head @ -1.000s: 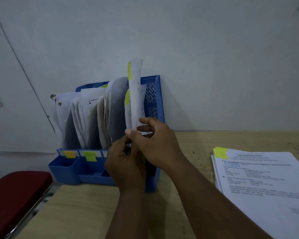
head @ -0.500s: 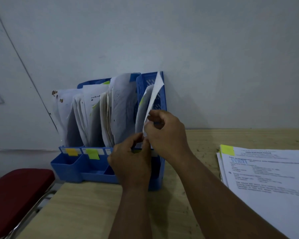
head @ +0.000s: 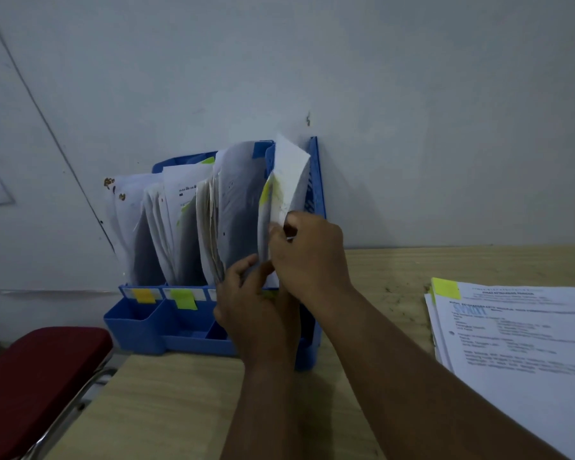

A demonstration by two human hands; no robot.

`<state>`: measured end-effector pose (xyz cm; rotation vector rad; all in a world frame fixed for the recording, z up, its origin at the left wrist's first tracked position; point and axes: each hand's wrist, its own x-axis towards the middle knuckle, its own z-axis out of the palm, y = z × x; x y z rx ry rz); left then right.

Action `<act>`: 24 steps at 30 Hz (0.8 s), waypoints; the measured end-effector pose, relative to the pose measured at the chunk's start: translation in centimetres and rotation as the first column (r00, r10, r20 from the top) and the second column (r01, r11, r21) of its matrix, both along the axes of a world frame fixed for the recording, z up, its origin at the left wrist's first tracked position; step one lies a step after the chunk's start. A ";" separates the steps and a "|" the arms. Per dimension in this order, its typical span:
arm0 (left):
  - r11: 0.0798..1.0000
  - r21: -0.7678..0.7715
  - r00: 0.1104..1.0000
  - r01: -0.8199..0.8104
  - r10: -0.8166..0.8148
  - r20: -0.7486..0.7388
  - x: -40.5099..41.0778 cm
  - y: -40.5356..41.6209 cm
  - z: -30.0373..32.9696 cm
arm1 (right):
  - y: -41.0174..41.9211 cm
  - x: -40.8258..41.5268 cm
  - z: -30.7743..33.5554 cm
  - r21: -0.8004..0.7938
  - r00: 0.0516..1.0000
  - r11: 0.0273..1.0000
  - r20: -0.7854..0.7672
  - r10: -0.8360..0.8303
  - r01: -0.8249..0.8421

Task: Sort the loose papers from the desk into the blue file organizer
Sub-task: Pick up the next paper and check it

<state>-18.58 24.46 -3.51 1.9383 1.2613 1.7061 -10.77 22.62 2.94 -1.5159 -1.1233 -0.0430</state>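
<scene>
The right hand (head: 307, 257) is pinching a white sheet (head: 287, 180) with a yellow-green tab, thumb and fingers curled on its lower edge, and is feeding it into the rightmost slot of the blue file organizer (head: 314, 180). The left hand (head: 256, 310) is working just near of it, thumb and fingers gripping the papers already standing in that slot. By my reading the sorting is well along: every slot to the left is already holding curled sheets. A stack of loose papers (head: 518, 353) with a yellow sticky tab is lying at the right, so more is waiting. The wooden desk (head: 166, 403) is standing against a pale wall (head: 412, 111); a red chair seat (head: 37, 370) is showing at the near left.
</scene>
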 end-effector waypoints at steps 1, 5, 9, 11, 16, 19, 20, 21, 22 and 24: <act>1.000 -0.010 1.000 -0.003 0.003 -0.010 0.0 -0.1 0.1 | 0.3 -0.1 -0.2 -0.012 1.000 1.000 0.025 -0.011 0.011; 1.000 -0.004 0.999 -0.003 0.003 -0.050 0.0 0.1 0.0 | 1.2 0.0 -1.1 -0.168 0.998 0.985 0.032 0.045 -0.039; 1.000 -0.007 1.000 0.027 -0.027 -0.014 0.0 0.1 0.0 | 1.8 -0.1 -1.0 -0.175 0.999 0.985 0.040 0.022 -0.014; 1.000 -0.010 1.000 0.017 -0.017 -0.013 0.1 0.1 0.0 | 1.9 0.0 -0.7 -0.209 0.999 0.977 0.016 0.037 -0.033; 1.000 -0.018 0.999 0.010 -0.010 0.036 -0.1 -0.1 0.0 | 0.6 -0.5 -0.1 -0.238 0.994 0.965 -0.041 0.106 -0.112; 0.999 -0.033 1.000 0.003 -0.003 0.019 -0.1 -0.1 0.0 | -0.5 -0.6 0.1 -0.277 0.990 0.950 -0.037 0.139 -0.144; 0.999 -0.037 1.000 -0.003 0.003 0.006 -0.1 0.0 -0.1 | -0.8 -0.6 0.1 -0.292 0.989 0.945 -0.027 0.143 -0.145; 0.999 -0.041 1.000 -0.015 0.015 -0.010 -0.1 0.1 -0.1 | -1.2 -0.6 0.1 -0.302 0.989 0.942 -0.013 0.149 -0.146; 0.999 -0.042 0.999 -0.034 0.033 -0.026 -0.1 0.2 -0.2 | -1.5 -0.5 0.1 -0.313 0.988 0.938 0.000 0.155 -0.147; 0.997 -0.050 0.997 -0.065 0.063 -0.045 -0.2 0.3 -0.1 | -2.4 -0.4 -0.1 -0.314 0.987 0.937 0.008 0.161 -0.151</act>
